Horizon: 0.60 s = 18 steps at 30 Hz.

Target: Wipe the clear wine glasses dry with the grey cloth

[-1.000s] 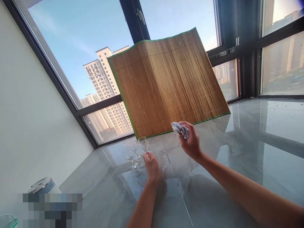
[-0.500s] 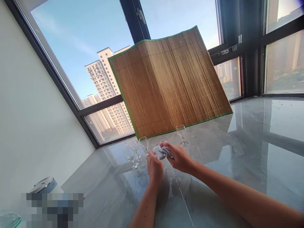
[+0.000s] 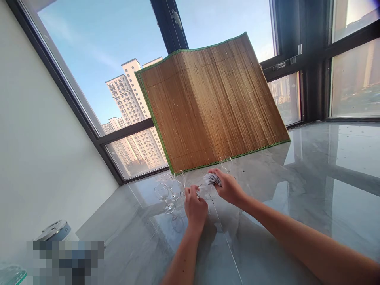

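My left hand (image 3: 196, 208) is closed around a small clear stemmed glass (image 3: 203, 190), held tilted above the grey surface, its outline faint. My right hand (image 3: 228, 188) grips a crumpled grey-white cloth (image 3: 212, 180) at the upper right of that glass; whether the cloth touches it is hard to tell. Just left of my left hand stand three stemmed glasses, a near one (image 3: 162, 194), a middle one (image 3: 168, 183) and a far one (image 3: 179, 179), the last partly hidden. Behind my right hand another stemmed glass (image 3: 226, 162) stands upright, its lower part covered.
A brown bamboo mat (image 3: 213, 107) with green edging leans against the window behind the glasses. The glossy grey marble-like surface (image 3: 261, 237) reflects light. At the lower left are a lidded container (image 3: 56, 231), partly blurred out, and a clear green-rimmed object (image 3: 13, 275).
My right hand has drawn the cloth slightly right and up, away from my left hand, uncovering more of the held glass. My left hand has shifted slightly right. The standing glasses have not moved.
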{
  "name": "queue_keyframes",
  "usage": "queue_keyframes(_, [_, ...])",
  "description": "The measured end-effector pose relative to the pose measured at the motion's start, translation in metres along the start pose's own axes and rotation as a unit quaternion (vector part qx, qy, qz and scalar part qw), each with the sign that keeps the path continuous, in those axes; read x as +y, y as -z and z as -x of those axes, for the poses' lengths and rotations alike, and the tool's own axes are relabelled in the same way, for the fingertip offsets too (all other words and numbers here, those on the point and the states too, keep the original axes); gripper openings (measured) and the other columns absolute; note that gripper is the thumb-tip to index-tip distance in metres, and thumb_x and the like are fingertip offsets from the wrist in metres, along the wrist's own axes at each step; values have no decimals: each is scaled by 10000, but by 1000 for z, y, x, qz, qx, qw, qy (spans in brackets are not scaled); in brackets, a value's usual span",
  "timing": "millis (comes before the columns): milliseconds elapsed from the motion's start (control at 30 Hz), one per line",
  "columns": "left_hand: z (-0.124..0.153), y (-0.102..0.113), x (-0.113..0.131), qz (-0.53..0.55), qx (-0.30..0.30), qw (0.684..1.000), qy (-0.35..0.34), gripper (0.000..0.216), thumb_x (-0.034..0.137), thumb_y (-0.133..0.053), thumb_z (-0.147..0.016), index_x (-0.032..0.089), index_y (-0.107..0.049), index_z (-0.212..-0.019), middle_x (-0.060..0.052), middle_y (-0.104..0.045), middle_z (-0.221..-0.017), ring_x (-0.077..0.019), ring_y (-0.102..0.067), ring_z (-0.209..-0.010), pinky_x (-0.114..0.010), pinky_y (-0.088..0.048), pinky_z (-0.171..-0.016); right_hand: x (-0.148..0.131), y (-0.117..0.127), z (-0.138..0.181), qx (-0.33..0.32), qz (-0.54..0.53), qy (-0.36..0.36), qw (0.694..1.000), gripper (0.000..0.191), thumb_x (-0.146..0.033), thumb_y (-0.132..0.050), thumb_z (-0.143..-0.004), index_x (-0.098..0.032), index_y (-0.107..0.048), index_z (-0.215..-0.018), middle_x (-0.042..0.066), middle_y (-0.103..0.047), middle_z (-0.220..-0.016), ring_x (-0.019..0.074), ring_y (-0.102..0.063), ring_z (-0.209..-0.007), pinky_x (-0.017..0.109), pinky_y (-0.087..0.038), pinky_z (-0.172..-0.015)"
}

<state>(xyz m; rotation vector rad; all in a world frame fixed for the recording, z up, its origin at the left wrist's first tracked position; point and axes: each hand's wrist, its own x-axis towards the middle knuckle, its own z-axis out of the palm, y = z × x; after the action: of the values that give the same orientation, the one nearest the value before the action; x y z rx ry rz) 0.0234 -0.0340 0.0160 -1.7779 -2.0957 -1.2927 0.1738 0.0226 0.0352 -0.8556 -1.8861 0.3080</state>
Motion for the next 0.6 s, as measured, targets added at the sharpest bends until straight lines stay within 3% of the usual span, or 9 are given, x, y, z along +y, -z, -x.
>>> queue_keyframes(133, [-1, 3, 1, 15, 34, 999, 38, 341, -3, -391, -730, 234, -485, -956, -54, -526, -1001, -209, -562, -927, -299, -413, -773, 3, -6, 1, -16, -38, -25, 999, 445, -65, -504, -710, -194, -537, -1134, 55, -689, -923, 201, -634, -823, 282, -437, -711])
queue_keyframes(233, [-2, 4, 0, 17, 36, 997, 67, 325, 23, -375, -761, 231, -462, -995, -69, -528, -1038, -220, -569, -955, -321, -425, -797, -3, -13, 4, -41, -123, -85, 988, 542, -64, -497, -666, -194, -502, -1192, -17, -619, -712, 144, -588, -612, 244, -422, -593])
queue_keyframes(333, [-4, 2, -3, 22, 25, 996, 85, 299, 55, -377, -788, 219, -445, -1029, -91, -528, -1090, -231, -556, -1045, -330, -429, -854, -10, -18, 6, -79, -228, -185, 953, 730, -70, -491, -613, -195, -380, -1324, -94, -506, -565, 109, -508, -442, 206, -373, -466])
queue_keyframes(433, [-4, -1, -5, 19, 19, 995, 98, 317, 85, -381, -805, 193, -413, -1102, -127, -499, -1168, -244, -532, -1113, -341, -426, -898, -16, -21, 8, -107, -298, -265, 911, 804, -95, -502, -591, -200, -325, -1368, -101, -509, -523, 113, -505, -416, 180, -309, -400])
queue_keyframes(600, [-3, -2, -6, -10, 14, 995, 100, 363, 116, -405, -802, 177, -384, -1159, -144, -460, -1168, -273, -531, -1114, -360, -430, -891, -18, -18, 8, -58, -367, -288, 883, 795, -136, -542, -594, -191, -340, -1361, -86, -522, -517, 115, -491, -423, 176, -281, -374])
